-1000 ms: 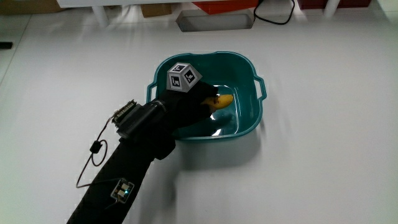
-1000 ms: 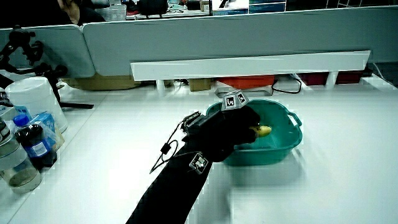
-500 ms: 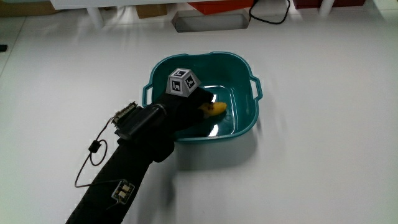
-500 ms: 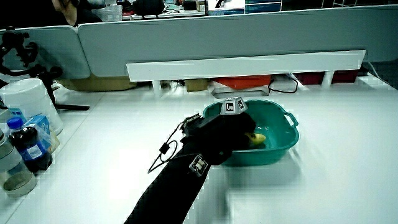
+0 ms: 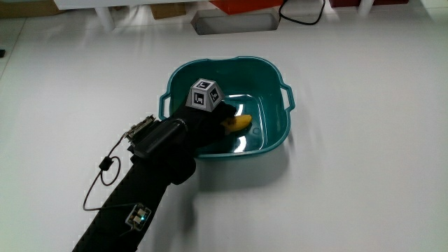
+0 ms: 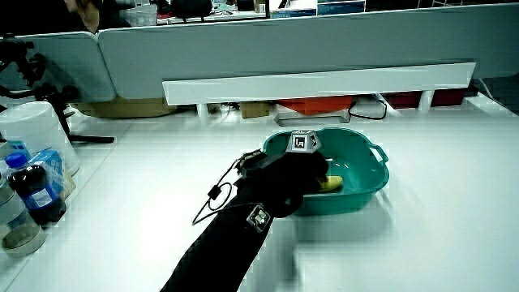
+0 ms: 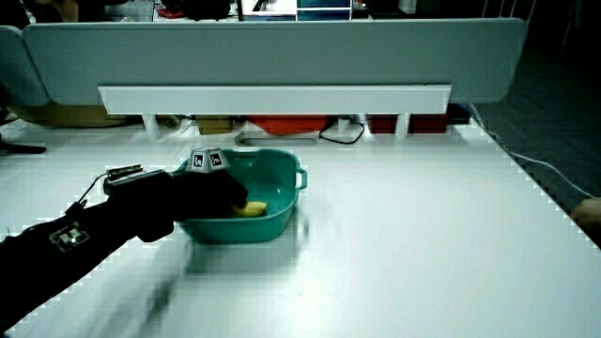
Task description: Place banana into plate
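Banana lower in teal basin than before; hand over it

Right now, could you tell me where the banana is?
The banana lies inside the teal basin, at the tips of the hand reaching in.

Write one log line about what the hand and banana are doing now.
hand: inside teal basin, on banana | banana: low in basin, mostly hidden by hand | grip: cannot tell

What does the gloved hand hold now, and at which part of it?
The black-gloved hand holds the yellow banana by one end, inside the teal plastic basin; the other end sticks out.
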{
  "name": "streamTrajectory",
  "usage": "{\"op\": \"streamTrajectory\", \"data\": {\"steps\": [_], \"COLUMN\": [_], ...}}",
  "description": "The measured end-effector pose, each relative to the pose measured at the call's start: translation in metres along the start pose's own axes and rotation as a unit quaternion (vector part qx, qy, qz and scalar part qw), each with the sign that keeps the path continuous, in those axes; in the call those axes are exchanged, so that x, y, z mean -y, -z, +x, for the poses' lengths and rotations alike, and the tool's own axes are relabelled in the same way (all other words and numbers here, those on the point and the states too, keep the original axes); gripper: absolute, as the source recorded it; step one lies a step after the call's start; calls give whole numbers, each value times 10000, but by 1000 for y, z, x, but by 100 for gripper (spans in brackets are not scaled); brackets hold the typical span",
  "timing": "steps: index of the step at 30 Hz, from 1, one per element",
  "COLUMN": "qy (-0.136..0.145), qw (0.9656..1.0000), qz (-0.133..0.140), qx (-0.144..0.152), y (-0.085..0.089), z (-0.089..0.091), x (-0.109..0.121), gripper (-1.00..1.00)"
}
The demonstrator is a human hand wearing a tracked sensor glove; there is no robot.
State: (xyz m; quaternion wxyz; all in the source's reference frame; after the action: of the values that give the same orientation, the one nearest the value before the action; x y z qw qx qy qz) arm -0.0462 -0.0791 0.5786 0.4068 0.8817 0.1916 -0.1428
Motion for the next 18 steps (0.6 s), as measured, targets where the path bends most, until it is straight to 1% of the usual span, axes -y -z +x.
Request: {"op": "streamTrajectory", "data": {"steps": [1, 4, 6, 7, 8, 9, 10, 11, 12, 13, 15, 16, 18], "qy": [-20, -90, -36, -75, -37, -58, -104, -68, -36, -7, -55, -12, -118], "qw": [10000, 9999, 10000, 9999, 10000, 9999, 9999, 9999, 9999, 9998, 9998, 9996, 9992], "qz": [-68, -67, -48, -80, -61, -85, -100, -71, -27, -155, -183, -198, -237], "qx": [-15, 69, 10, 22, -40, 82, 84, -67, -155, -98, 111, 188, 311], "y": [0, -2, 0, 0, 0, 0, -1, -2, -1, 0, 1, 0, -2], "z": [0, 0, 0, 0, -1, -2, -2, 0, 0, 0, -5, -6, -7], "x": [1, 5, 2, 2, 2, 2, 3, 5, 4, 4, 2, 4, 7], "gripper": [-3, -11, -17, -20, -23, -26, -29, -31, -34, -37, -43, -46, -51]}}
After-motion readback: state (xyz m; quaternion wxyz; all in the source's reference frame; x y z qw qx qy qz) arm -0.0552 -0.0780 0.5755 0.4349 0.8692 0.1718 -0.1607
